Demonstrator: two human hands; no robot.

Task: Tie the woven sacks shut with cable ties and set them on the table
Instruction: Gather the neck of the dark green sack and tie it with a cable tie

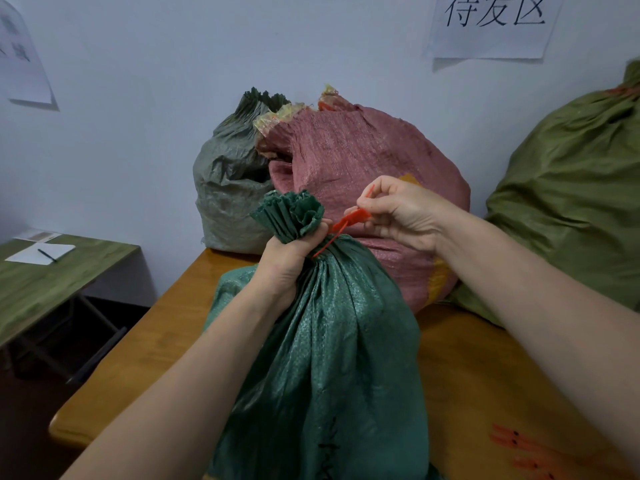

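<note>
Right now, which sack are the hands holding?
The dark green sack in front: left hand grips its neck, right hand pinches the red tie round it. The grey sack, pink sack and olive sack sit behind, untouched.

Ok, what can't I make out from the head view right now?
- The red cable tie: its loop round the neck of the dark green sack is partly hidden by the left hand.
- Tie's lock: covered by the right hand; threaded or not, cannot tell.
- Sack's base: cut off by the bottom edge.
- Loose red ties on the table, lower right: blurred, count unclear.
</note>
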